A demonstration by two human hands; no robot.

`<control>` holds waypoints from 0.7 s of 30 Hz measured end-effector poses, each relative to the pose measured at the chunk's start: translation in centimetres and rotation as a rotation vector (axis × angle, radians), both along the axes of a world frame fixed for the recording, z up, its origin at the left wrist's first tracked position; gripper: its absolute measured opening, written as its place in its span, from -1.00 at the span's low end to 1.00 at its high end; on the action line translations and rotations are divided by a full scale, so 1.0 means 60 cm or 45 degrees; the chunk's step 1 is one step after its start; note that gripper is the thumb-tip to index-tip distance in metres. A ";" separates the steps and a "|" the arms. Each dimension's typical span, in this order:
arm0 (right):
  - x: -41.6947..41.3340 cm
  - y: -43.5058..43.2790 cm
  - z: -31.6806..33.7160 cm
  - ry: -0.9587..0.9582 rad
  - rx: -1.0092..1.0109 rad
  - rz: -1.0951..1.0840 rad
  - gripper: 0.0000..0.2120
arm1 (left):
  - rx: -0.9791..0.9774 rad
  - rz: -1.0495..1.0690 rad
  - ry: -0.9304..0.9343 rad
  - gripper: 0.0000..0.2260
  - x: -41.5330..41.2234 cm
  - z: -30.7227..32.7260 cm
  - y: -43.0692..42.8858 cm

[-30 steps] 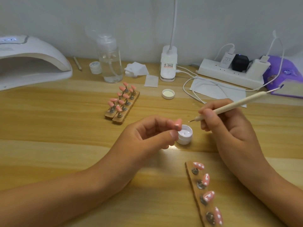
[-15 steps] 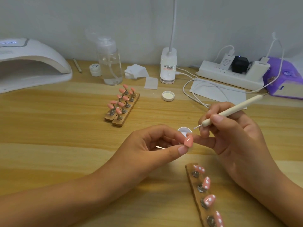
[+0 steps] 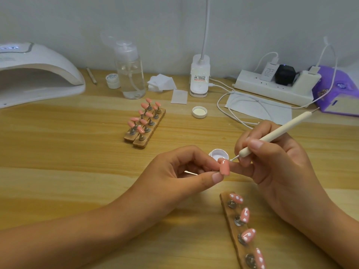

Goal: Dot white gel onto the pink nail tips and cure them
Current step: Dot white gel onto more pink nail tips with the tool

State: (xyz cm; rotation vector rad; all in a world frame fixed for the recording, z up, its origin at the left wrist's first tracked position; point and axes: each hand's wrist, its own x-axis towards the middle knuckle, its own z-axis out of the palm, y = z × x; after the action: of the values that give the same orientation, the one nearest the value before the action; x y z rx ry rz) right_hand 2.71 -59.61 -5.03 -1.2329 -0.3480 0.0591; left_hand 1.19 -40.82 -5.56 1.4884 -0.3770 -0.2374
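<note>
My left grip [image 3: 174, 171] pinches one pink nail tip [image 3: 283, 169] between thumb and forefinger, above the bench [image 3: 77, 152]; my right grip [image 3: 272, 166] is closed round the dotting pen [image 3: 272, 135], its point just beside that tip's far end; open gel pot [image 3: 217, 153] just behind; dotted tips on wooden strip [image 3: 228, 216] near my right wrist; cure lamp [image 3: 38, 74] far left.

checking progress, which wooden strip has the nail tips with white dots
The near strip by the right hand; its tips are dotted white. The two strips near the bottle hold plain pink tips.
</note>
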 end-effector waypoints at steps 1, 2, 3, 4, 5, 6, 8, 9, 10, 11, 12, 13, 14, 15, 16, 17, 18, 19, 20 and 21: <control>0.000 0.001 0.000 0.000 0.000 -0.010 -0.90 | 0.003 0.003 0.001 -0.93 0.000 0.000 0.000; 0.000 0.001 0.000 0.003 -0.001 -0.019 -0.88 | 0.008 0.003 0.000 -0.94 0.000 0.000 -0.001; 0.001 0.002 0.000 0.005 -0.002 -0.023 -0.89 | 0.014 0.002 -0.002 -0.94 0.001 0.000 -0.001; 0.001 0.002 0.000 0.004 -0.002 -0.023 -0.91 | 0.019 -0.002 -0.003 -0.93 0.000 0.000 -0.002; 0.000 0.002 0.000 0.004 -0.003 -0.021 -0.94 | 0.021 -0.005 -0.005 -0.92 0.000 0.000 -0.002; 0.001 0.002 -0.001 0.006 -0.005 -0.020 -0.95 | 0.020 -0.008 -0.006 -0.92 0.000 0.000 -0.002; 0.001 0.002 -0.002 0.011 -0.010 -0.018 -0.93 | 0.021 -0.006 -0.005 -0.91 -0.001 0.000 -0.002; 0.001 0.001 -0.002 0.013 -0.011 -0.017 -0.93 | 0.022 -0.005 -0.005 -0.91 -0.001 0.000 -0.002; 0.001 0.001 -0.003 0.012 -0.012 -0.012 -0.93 | 0.023 -0.007 -0.005 -0.92 -0.001 0.000 -0.002; 0.001 0.001 -0.002 0.011 -0.014 -0.008 -0.94 | 0.025 -0.008 -0.006 -0.92 -0.001 0.000 -0.002; 0.001 0.000 -0.002 0.009 -0.020 -0.008 -0.94 | 0.029 -0.009 -0.009 -0.92 -0.001 0.000 -0.002; 0.001 0.000 -0.003 0.010 -0.027 -0.008 -0.94 | 0.033 -0.010 -0.013 -0.92 -0.001 0.000 -0.002; 0.001 0.000 -0.003 0.011 -0.037 -0.008 -0.94 | 0.036 -0.011 -0.016 -0.92 -0.001 0.000 -0.002; 0.001 0.000 -0.003 0.011 -0.048 -0.007 -0.93 | 0.039 -0.011 -0.018 -0.93 -0.001 0.000 -0.002; 0.001 0.000 -0.003 0.009 -0.059 -0.006 -0.90 | 0.041 -0.011 -0.016 -0.94 -0.001 -0.001 -0.001; 0.001 0.000 -0.003 0.007 -0.064 -0.005 -0.87 | 0.042 -0.009 -0.013 -0.94 -0.001 -0.001 -0.001; 0.001 0.000 -0.003 0.006 -0.060 -0.003 -0.85 | 0.043 -0.007 -0.010 -0.95 -0.001 -0.002 -0.001; 0.002 0.001 -0.002 0.007 -0.048 0.000 -0.86 | 0.042 -0.007 -0.009 -0.94 -0.002 -0.002 -0.001; 0.002 0.001 -0.002 0.007 -0.031 0.002 -0.89 | 0.042 -0.008 -0.008 -0.94 -0.002 -0.002 -0.001; 0.002 0.001 -0.001 0.011 -0.013 0.003 -0.94 | 0.043 -0.008 -0.008 -0.94 -0.001 -0.002 -0.001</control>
State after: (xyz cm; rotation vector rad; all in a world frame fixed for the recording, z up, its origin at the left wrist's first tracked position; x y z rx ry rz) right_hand 2.82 -59.53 -5.10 -1.2422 -0.3421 0.0686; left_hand 1.11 -40.88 -5.70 1.5216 -0.3841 -0.2449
